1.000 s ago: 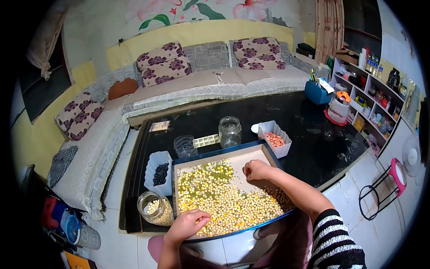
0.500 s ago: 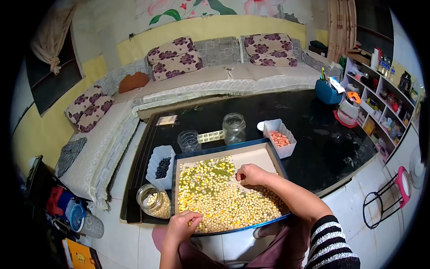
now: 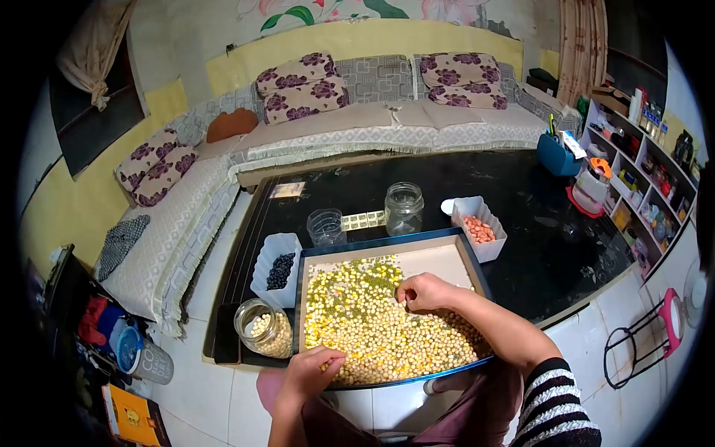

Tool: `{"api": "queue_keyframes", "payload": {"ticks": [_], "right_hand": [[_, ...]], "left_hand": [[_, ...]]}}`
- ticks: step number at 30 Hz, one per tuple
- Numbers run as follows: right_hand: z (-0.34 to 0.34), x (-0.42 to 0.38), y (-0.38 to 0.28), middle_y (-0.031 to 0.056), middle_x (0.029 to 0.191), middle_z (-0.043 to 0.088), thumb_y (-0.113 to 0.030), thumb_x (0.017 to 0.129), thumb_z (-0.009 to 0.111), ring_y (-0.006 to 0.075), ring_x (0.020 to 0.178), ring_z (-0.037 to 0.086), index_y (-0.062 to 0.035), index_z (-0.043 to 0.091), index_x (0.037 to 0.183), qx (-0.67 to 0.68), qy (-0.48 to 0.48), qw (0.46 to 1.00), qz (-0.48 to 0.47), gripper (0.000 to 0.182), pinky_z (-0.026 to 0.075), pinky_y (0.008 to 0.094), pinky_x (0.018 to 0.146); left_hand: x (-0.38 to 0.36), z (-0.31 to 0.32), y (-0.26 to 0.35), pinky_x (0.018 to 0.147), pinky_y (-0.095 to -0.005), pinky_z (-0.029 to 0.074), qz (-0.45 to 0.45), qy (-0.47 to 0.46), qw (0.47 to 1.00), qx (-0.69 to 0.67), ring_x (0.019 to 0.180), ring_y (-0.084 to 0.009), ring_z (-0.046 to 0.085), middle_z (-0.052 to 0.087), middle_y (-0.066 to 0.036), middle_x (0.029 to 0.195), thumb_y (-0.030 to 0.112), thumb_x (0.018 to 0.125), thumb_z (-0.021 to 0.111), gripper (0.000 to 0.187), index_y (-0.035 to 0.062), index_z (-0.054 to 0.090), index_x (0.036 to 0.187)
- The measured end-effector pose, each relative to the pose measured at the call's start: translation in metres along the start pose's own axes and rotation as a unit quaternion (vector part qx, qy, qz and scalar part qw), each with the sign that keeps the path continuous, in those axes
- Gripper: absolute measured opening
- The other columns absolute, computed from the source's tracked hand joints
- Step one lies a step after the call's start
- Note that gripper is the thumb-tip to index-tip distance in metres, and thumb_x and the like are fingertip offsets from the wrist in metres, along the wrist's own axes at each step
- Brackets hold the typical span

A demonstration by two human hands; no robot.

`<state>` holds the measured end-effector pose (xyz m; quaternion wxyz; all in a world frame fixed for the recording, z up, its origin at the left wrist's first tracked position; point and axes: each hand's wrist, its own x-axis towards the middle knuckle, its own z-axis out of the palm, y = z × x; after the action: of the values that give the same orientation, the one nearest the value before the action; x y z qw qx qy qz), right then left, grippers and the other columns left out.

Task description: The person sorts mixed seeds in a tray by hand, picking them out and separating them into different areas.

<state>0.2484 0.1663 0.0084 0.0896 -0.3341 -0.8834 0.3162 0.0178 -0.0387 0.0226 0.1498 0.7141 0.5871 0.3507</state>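
Observation:
A shallow tray (image 3: pixel 484 313) with a dark blue rim holds mixed pale round beans (image 3: pixel 387 346), yellow kernels and small green beans. My right hand (image 3: pixel 426 291) is over the beans near the tray's middle, its fingers pinched; what they hold is too small to name. At the tray's front left corner, my left hand (image 3: pixel 313 370) is closed, thumb against the fingers, with its contents hidden. Left of the tray stands a glass jar (image 3: pixel 265 329) partly filled with pale beans. Behind the jar, a white plastic container (image 3: pixel 266 261) holds black beans (image 3: pixel 281 271).
On the black table (image 3: pixel 536 208), an open glass jar (image 3: pixel 404 208) and a shorter clear jar (image 3: pixel 326 226) stand behind the tray. A container (image 3: pixel 497 248) of reddish peanuts is at its back right corner. Farther right are a pitcher (image 3: pixel 590 188) and a blue holder (image 3: pixel 557 156).
The view has shifted, so the scene sits slightly farther right. My right hand has moved a little toward the front of the tray; my left hand stays at the tray's corner.

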Motion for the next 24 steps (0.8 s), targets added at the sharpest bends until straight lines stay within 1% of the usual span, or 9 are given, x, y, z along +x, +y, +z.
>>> {"api": "queue_keyframes", "payload": {"ticks": [8, 11, 14, 16, 17, 20, 22, 23, 24], "right_hand": [[0.006, 0.006, 0.007, 0.0091, 0.073, 0.062, -0.010, 0.065, 0.060, 0.0243, 0.072, 0.060, -0.0079, 0.062, 0.079, -0.043, -0.019, 0.998, -0.034, 0.014, 0.047, 0.0338, 0.066], [0.001, 0.003, 0.001, 0.0093, 0.072, 0.062, -0.010, 0.065, 0.060, 0.0252, 0.071, 0.060, -0.0078, 0.061, 0.077, -0.062, -0.015, 0.997, -0.031, 0.012, 0.048, 0.0342, 0.066], [-0.004, 0.000, -0.002, 0.0088, 0.072, 0.062, -0.010, 0.064, 0.060, 0.0251, 0.070, 0.060, -0.0082, 0.061, 0.075, -0.052, -0.032, 0.998, 0.007, 0.011, 0.048, 0.0341, 0.065], [-0.006, -0.002, -0.001, 0.0057, 0.071, 0.062, -0.010, 0.065, 0.064, 0.0197, 0.066, 0.059, -0.0075, 0.062, 0.077, -0.033, -0.027, 0.999, 0.022, 0.013, 0.047, 0.0300, 0.063], [-0.007, -0.002, 0.000, 0.0057, 0.071, 0.062, -0.010, 0.065, 0.064, 0.0197, 0.066, 0.059, -0.0075, 0.062, 0.077, -0.033, -0.027, 0.999, 0.022, 0.013, 0.047, 0.0300, 0.063], [-0.009, -0.002, 0.005, 0.0032, 0.070, 0.062, -0.009, 0.064, 0.064, 0.0151, 0.063, 0.057, -0.0067, 0.062, 0.078, 0.012, -0.009, 1.000, 0.024, 0.014, 0.046, 0.0278, 0.061], [-0.007, 0.001, 0.011, 0.0001, 0.068, 0.059, -0.005, 0.066, 0.064, 0.0099, 0.062, 0.054, -0.0042, 0.062, 0.077, 0.075, 0.012, 0.997, 0.031, 0.012, 0.045, 0.0245, 0.060], [-0.007, 0.001, 0.011, 0.0001, 0.068, 0.059, -0.005, 0.066, 0.064, 0.0099, 0.062, 0.054, -0.0042, 0.062, 0.077, 0.074, 0.012, 0.997, 0.031, 0.012, 0.045, 0.0245, 0.060], [-0.007, 0.001, 0.011, -0.0002, 0.065, 0.057, -0.002, 0.066, 0.063, 0.0090, 0.061, 0.053, -0.0021, 0.060, 0.076, 0.189, 0.006, 0.980, 0.055, 0.010, 0.044, 0.0232, 0.058]], "left_hand": [[0.000, 0.000, -0.001, 0.060, -0.0304, 0.050, 0.005, 0.000, 1.000, -0.001, 0.069, -0.0235, 0.062, 0.064, -0.007, 0.077, 0.014, 0.076, 0.063, 0.008, 0.0074, 0.064, 0.080], [0.000, -0.001, 0.000, 0.060, -0.0307, 0.049, 0.011, -0.002, 1.000, 0.007, 0.069, -0.0236, 0.062, 0.063, -0.007, 0.076, 0.014, 0.076, 0.063, 0.008, 0.0075, 0.064, 0.080], [0.000, -0.001, 0.000, 0.060, -0.0306, 0.049, 0.012, 0.000, 1.000, 0.005, 0.069, -0.0235, 0.062, 0.063, -0.007, 0.076, 0.013, 0.076, 0.063, 0.007, 0.0076, 0.063, 0.080], [0.000, -0.001, 0.000, 0.059, -0.0305, 0.049, 0.011, 0.003, 1.000, 0.000, 0.069, -0.0234, 0.062, 0.063, -0.007, 0.076, 0.013, 0.076, 0.063, 0.006, 0.0077, 0.063, 0.079], [0.000, -0.001, 0.000, 0.059, -0.0304, 0.049, 0.015, 0.004, 1.000, 0.004, 0.068, -0.0234, 0.062, 0.063, -0.007, 0.075, 0.013, 0.076, 0.063, 0.006, 0.0078, 0.063, 0.079], [0.000, 0.000, 0.000, 0.059, -0.0304, 0.049, 0.021, 0.011, 1.000, 0.004, 0.068, -0.0235, 0.061, 0.063, -0.007, 0.075, 0.013, 0.076, 0.063, 0.006, 0.0076, 0.063, 0.079], [0.000, 0.000, 0.000, 0.059, -0.0305, 0.049, 0.023, 0.018, 1.000, 0.000, 0.068, -0.0236, 0.061, 0.063, -0.007, 0.075, 0.013, 0.076, 0.063, 0.006, 0.0074, 0.063, 0.079], [0.000, -0.001, 0.000, 0.059, -0.0304, 0.049, 0.027, 0.016, 1.000, 0.002, 0.068, -0.0237, 0.061, 0.063, -0.007, 0.075, 0.013, 0.076, 0.063, 0.006, 0.0071, 0.063, 0.079], [0.001, -0.001, 0.000, 0.059, -0.0304, 0.049, 0.031, 0.014, 0.999, 0.005, 0.067, -0.0238, 0.061, 0.063, -0.007, 0.075, 0.012, 0.076, 0.062, 0.006, 0.0068, 0.063, 0.078]]}}
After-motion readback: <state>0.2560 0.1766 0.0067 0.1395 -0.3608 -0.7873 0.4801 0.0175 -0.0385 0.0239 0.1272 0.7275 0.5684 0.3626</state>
